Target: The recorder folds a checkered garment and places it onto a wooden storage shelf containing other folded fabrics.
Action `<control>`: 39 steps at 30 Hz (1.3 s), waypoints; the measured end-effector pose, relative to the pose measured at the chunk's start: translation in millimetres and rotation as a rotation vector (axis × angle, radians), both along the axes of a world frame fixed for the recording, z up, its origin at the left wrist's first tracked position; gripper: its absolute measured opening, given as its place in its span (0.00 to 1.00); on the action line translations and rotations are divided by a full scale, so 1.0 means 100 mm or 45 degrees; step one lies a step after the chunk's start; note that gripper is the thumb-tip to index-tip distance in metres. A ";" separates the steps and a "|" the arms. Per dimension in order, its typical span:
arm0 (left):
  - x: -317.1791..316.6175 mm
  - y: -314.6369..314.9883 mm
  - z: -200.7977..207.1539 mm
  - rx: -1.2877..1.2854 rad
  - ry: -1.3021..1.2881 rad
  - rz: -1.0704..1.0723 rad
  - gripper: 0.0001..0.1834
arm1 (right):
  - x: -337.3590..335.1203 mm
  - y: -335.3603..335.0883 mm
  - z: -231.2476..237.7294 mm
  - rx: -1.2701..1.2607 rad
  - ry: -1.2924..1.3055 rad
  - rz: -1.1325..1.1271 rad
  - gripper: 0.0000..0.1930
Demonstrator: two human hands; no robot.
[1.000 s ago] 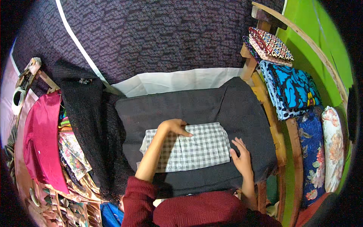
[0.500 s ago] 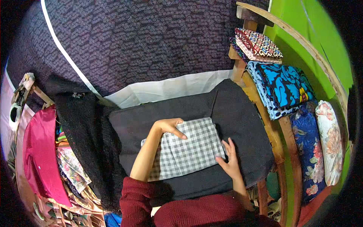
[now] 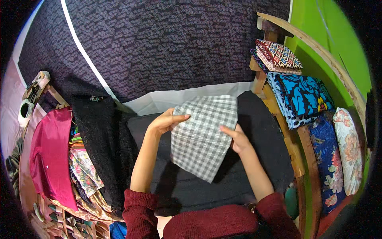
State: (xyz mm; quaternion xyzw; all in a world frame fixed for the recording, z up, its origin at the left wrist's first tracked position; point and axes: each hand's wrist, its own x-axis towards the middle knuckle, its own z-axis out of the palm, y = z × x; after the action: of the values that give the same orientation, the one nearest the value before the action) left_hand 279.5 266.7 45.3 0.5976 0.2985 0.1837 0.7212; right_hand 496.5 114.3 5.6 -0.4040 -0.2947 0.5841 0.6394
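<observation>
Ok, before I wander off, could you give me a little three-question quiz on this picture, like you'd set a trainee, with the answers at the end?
1. True or false: only the person's left hand holds the four-sided, gray-and-white checked fabric.

2. Which of these is on the left side of the picture?
A) the folded, blue-and-black patterned fabric
B) the glossy, magenta draped cloth
C) the long, white floral bundle

3. Fill in the gap: the left hand's ____ lies on top of the checked fabric, on the side facing the camera.

Key
1: False; the right hand holds it too.
2: B
3: thumb
</observation>
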 end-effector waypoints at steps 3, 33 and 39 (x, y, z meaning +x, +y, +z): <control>0.04 -0.01 0.01 0.003 -0.033 0.101 0.19 | 0.17 0.21 0.09 0.012 -0.100 0.116 0.24; -0.63 -1.17 -0.99 1.664 0.505 -0.410 0.27 | 0.18 -0.62 -0.59 0.445 -2.105 0.795 0.36; -0.74 -1.47 -1.00 1.719 0.584 -0.607 0.40 | 0.12 -0.84 -0.52 0.540 -2.363 0.932 0.46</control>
State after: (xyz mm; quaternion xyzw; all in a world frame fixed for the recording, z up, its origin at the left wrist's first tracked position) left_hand 205.0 119.3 -54.8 0.9817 0.1263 0.0364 0.1381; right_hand 508.9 30.0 -46.3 -0.4609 -0.8770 0.1359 -0.0006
